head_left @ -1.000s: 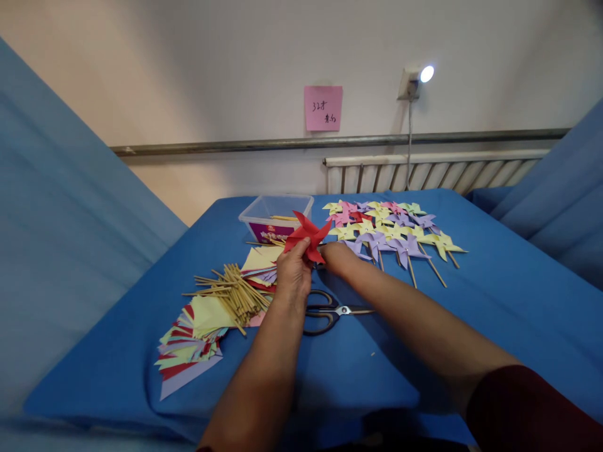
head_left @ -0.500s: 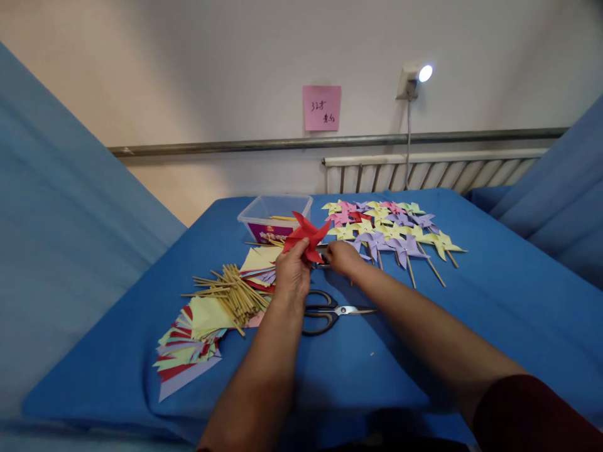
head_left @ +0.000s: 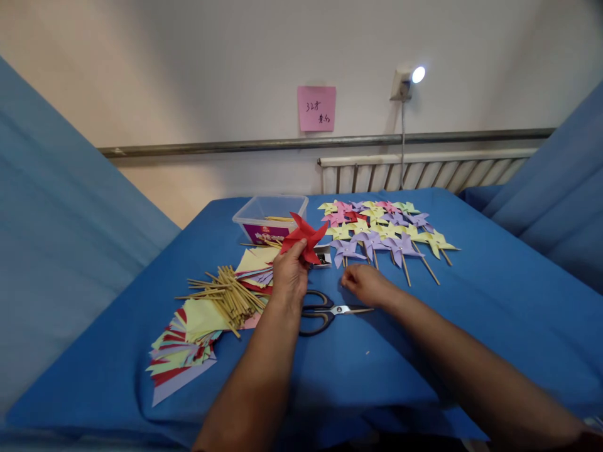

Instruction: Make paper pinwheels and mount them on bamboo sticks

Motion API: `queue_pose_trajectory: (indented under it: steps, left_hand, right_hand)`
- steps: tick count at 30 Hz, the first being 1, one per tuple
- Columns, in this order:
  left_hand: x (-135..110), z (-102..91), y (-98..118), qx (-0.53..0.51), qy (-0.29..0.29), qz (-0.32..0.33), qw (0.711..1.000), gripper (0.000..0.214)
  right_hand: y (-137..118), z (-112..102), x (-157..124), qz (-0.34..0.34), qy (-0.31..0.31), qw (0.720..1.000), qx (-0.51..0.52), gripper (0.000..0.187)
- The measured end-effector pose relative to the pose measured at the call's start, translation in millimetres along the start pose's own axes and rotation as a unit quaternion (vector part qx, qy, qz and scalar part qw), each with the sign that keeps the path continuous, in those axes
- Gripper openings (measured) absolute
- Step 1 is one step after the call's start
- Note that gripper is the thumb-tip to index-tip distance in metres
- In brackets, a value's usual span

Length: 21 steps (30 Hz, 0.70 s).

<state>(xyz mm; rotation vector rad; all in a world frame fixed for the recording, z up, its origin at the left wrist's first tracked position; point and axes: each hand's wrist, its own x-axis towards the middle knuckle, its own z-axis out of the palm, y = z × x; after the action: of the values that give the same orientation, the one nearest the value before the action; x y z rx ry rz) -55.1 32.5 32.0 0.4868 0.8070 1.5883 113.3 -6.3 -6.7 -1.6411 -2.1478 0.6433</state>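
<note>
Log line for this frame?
left hand: holds red paper pinwheel | right hand: curled, contents hidden | scissors: on blue table | other pinwheels: beyond right hand

A blue-covered table [head_left: 471,307] is bearing a clear tub [head_left: 259,233], paper sheets [head_left: 176,351] partly under wooden sticks [head_left: 230,295], scissors [head_left: 339,309], a small box [head_left: 323,266] and paper pinwheels [head_left: 370,242].

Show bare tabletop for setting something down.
Blue table is free right of the pinwheels and right hand, and nearer than the scissors between the forearms, bar one scrap. Crowded: left of the left hand, with sticks and paper sheets.
</note>
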Motion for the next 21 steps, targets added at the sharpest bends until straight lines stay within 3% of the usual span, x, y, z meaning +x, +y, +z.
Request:
queue_pose_trajectory:
  steps: [4,10,18,21]
  left_hand:
    - [-4,1.8,-3,0.020,-0.005,0.000,1.000,0.021]
    - [-8,5.1,-20,0.064,-0.007,-0.012,0.998,0.025]
    - [-5,36.8,-34,0.086,-0.025,0.009,0.996,0.023]
    - [-3,36.9,-42,0.085,-0.026,0.036,0.995,0.023]
  right_hand:
    - [8,-3,-16,-0.012,-0.026,0.999,-0.043,0.015]
    - [15,-3,-16,-0.039,-0.039,0.998,-0.026,0.014]
    - [30,-1,-17,-0.057,-0.039,0.993,0.096,0.014]
    - [29,2,-17,-0.090,-0.056,0.986,0.132,0.014]
